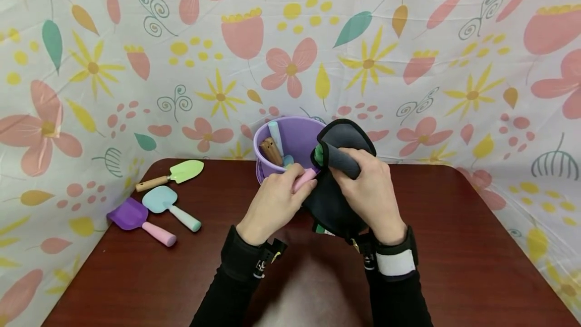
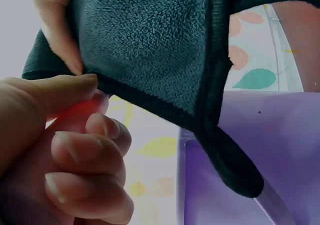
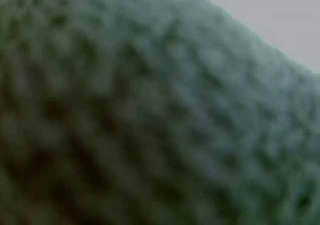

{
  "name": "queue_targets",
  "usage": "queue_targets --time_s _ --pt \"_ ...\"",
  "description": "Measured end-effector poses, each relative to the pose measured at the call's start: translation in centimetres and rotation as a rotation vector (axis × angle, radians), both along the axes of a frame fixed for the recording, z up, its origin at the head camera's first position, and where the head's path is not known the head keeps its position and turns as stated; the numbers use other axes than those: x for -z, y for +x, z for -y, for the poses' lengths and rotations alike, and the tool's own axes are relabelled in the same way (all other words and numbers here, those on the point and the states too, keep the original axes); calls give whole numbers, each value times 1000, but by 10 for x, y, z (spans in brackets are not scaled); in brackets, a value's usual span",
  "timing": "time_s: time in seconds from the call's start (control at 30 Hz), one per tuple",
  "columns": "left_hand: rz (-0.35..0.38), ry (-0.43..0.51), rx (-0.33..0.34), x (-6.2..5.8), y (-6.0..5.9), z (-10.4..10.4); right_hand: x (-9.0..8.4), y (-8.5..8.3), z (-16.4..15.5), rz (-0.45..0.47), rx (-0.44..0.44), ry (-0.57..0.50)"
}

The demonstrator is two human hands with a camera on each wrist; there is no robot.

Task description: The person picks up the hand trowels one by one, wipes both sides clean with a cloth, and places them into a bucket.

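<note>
My left hand (image 1: 274,203) grips a pink handle (image 1: 305,178) with a bit of purple at its far end; the rest of that tool is hidden behind cloth. My right hand (image 1: 371,191) holds a dark grey cloth piece (image 1: 333,206) by a rolled fold, with thumb and fingers around it. Black binding edges the cloth, green shows inside the fold, and a black loop (image 2: 232,167) hangs from one corner in the left wrist view. There the left thumb (image 2: 65,87) lies right at the cloth's edge. Blurred fabric (image 3: 150,115) fills most of the right wrist view.
A purple pail (image 1: 297,132) stands behind the hands, holding a wooden handle (image 1: 271,151) and a pale blue handle (image 1: 275,135). At the table's left lie a green trowel (image 1: 186,171), a light blue shovel (image 1: 160,199) and a purple shovel (image 1: 129,214). A floral curtain (image 1: 290,24) hangs behind.
</note>
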State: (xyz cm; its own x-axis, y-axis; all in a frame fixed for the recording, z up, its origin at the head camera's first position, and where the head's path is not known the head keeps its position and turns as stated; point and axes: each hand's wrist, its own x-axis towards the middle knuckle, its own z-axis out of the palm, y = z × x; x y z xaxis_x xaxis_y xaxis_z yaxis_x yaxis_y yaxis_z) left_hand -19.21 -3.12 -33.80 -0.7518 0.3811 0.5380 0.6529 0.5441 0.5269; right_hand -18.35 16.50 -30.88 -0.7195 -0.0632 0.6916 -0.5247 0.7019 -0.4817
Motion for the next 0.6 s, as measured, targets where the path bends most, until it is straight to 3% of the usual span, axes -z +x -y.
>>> queue_targets --time_s 0.27,0.37,0.6 --pt "110 1 38 0 0 0 1 -1 -4 15 50 -29" --pt "160 10 64 0 0 1 0 -1 -9 43 47 -85" --pt "199 17 65 -4 -2 9 -5 -1 -26 68 154 -134"
